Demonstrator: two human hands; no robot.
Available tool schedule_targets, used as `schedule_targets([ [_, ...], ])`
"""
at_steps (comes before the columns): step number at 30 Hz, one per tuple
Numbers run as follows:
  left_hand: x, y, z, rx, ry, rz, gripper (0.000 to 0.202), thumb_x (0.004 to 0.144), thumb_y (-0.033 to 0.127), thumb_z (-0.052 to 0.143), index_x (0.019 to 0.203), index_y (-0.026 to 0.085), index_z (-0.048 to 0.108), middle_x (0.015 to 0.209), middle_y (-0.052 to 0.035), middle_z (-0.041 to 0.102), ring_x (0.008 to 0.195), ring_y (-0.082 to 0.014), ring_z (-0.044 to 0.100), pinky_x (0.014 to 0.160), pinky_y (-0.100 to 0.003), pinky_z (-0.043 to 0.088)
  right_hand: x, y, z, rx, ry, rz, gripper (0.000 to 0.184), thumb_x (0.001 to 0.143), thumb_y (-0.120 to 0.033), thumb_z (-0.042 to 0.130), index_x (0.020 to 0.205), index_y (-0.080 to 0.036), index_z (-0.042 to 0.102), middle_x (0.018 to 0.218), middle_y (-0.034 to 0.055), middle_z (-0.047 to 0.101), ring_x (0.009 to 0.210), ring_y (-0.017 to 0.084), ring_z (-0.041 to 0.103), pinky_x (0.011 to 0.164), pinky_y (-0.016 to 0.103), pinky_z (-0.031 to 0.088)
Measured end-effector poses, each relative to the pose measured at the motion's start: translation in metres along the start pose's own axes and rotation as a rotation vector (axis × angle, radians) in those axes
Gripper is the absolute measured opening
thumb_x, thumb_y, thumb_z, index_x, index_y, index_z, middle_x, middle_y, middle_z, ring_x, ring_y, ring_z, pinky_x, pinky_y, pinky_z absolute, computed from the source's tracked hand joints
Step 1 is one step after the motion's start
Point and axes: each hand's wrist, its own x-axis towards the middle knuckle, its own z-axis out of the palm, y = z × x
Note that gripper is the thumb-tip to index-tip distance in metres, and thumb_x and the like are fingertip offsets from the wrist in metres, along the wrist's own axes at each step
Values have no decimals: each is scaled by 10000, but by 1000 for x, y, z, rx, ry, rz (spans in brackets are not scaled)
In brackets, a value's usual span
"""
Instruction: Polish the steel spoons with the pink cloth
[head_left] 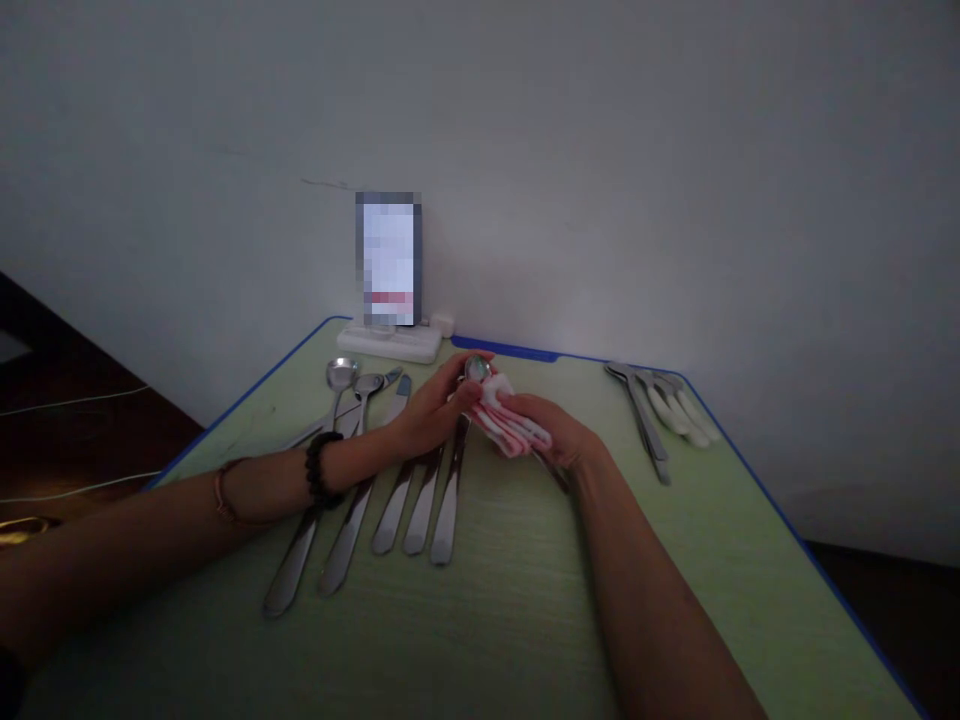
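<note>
Dim light falls on a pale green table (pixel 480 620) with a blue rim, and both forearms reach across its bare near part. Just beyond the left wrist, with its dark bead bracelet (pixel 318 468), a row of cutlery (pixel 409 505) lies with the handles pointing back towards the person. Above that row the left hand (pixel 429 410) is closed, its fingertips pinching a spoon (pixel 477 368) by the neck so that the shiny bowl shows. The right hand (pixel 561 436) is curled round a bunched pink-and-white cloth (pixel 511 422), pressed against the spoon from the right. I cannot tell whether the spoon's handle rests on the table. The pinch looks light, so a firm rub might twist the spoon out of the fingers and onto the row beneath, scattering it. The left forearm lies across those handles and could nudge them. Further right, well apart, a second cutlery pile (pixel 660 410) sits near the table edge. At the back, a phone (pixel 388 260) stands on a white stand (pixel 390 345) against the plain wall (pixel 675 180), close behind the hands.
</note>
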Motion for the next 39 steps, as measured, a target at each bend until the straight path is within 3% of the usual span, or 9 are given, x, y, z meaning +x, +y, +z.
schedule_targets([
  [3, 0, 2, 0, -32, 23, 28, 488, 855, 501, 466, 1199, 155, 468, 1029, -79, 592, 862, -165, 550, 790, -277, 438, -2, 0, -2, -24, -135, 104, 204, 622, -355, 683, 619, -153, 653, 560, 0, 649, 479, 99, 525, 455, 211, 399],
  [7, 3, 4, 1, -33, 179, 54, 461, 874, 501, 433, 1173, 154, 485, 1041, -87, 603, 865, -160, 550, 788, -275, 432, -1, 1, -8, -36, -166, 104, 232, 622, -393, 677, 619, -162, 651, 542, -7, 644, 457, 99, 521, 445, 214, 401],
  [11, 6, 1, 1, -67, 296, 3, 471, 883, 527, 392, 1170, 164, 473, 1019, -76, 605, 761, -126, 541, 683, -247, 442, 2, 2, -12, -54, -194, 134, 239, 610, -403, 684, 586, -170, 638, 500, -15, 619, 420, 87, 502, 416, 201, 377],
  [14, 8, -2, 1, -143, 294, -24, 493, 882, 539, 384, 1211, 174, 428, 1032, -78, 597, 723, -111, 537, 646, -239, 445, 2, 2, -14, -28, -195, 146, 247, 590, -407, 698, 597, -167, 642, 505, -17, 615, 424, 83, 502, 443, 208, 409],
  [18, 8, -4, 1, -160, 195, -22, 502, 879, 512, 421, 1239, 163, 393, 1049, -87, 597, 785, -124, 553, 703, -253, 452, 1, 3, -15, 4, -177, 153, 256, 577, -416, 706, 620, -170, 652, 517, -18, 618, 418, 88, 493, 439, 221, 413],
  [27, 7, -10, 0, -187, 51, -70, 370, 808, 406, 586, 1077, 169, 491, 980, -49, 572, 816, -135, 545, 706, -239, 454, 2, 1, -7, -88, -165, 155, 246, 613, -389, 714, 661, -153, 663, 587, -8, 652, 481, 92, 533, 483, 217, 411],
  [34, 4, -6, 3, -218, 108, -79, 347, 807, 394, 591, 1061, 180, 491, 938, -34, 565, 764, -120, 538, 690, -238, 450, 6, 2, -7, -140, -195, 182, 267, 652, -395, 693, 756, -152, 665, 660, -12, 654, 550, 91, 534, 563, 230, 402],
  [39, 7, -5, 1, -205, 292, 10, 412, 846, 495, 496, 1106, 175, 486, 986, -54, 561, 780, -118, 536, 702, -237, 465, 4, 0, -8, -100, -196, 192, 209, 625, -374, 696, 670, -176, 649, 602, -33, 612, 504, 75, 479, 521, 221, 356],
])
